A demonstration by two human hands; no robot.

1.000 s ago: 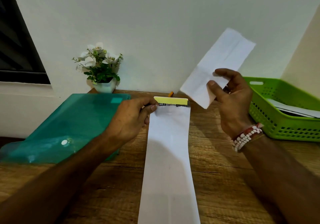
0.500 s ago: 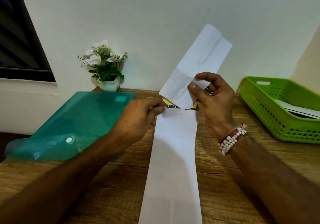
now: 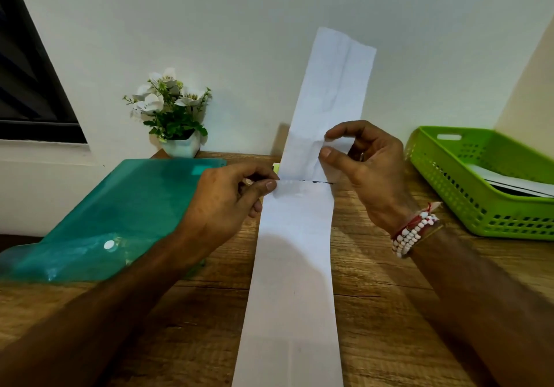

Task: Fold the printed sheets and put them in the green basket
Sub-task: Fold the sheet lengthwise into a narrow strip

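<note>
A long, narrow folded sheet lies down the middle of the table, and its far part is bent up at a crease so that it stands nearly upright against the wall. Along the crease a thin dark strip of print shows, too slim to read, and a sliver of yellow peeks out at its left end. No other writing can be made out. The left hand pinches the sheet's left edge at the crease between thumb and forefinger. The right hand, with a bead bracelet on its wrist, pinches the raised part just above the crease with thumb and forefinger, the other fingers curled behind the paper. The basket stands well to the right with white sheets lying in it. A teal folder with a white snap lies to the left, partly under the left forearm. A small potted plant stands behind it by the wall.
</note>
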